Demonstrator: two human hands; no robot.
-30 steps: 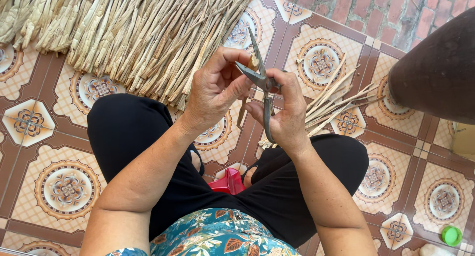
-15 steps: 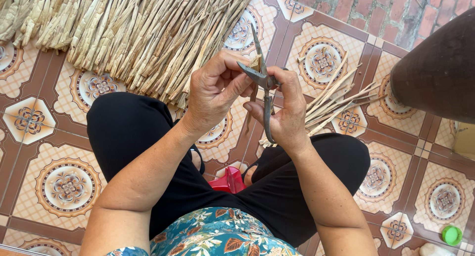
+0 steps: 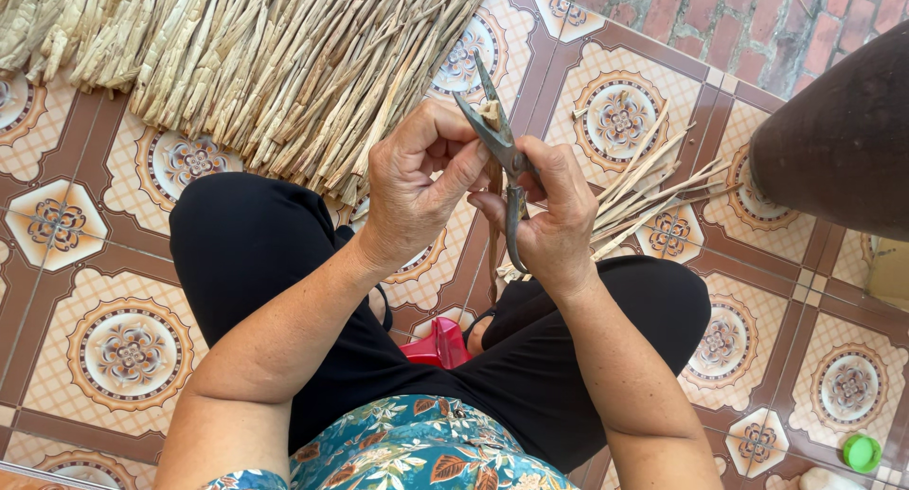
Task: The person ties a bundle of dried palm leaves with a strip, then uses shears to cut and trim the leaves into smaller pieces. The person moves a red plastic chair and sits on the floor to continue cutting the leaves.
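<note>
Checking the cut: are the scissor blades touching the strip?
Touching. The head view shows the scissors with blades closed around the strip, no gap.

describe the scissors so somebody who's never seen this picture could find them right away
Start at the big heap of dried straw-coloured stalks across the top left, then drop to the two hands meeting at its lower right edge. The scissors are in the right hand, blades parted around a stalk tip: the only dark grey metal among pale fibres.
</note>
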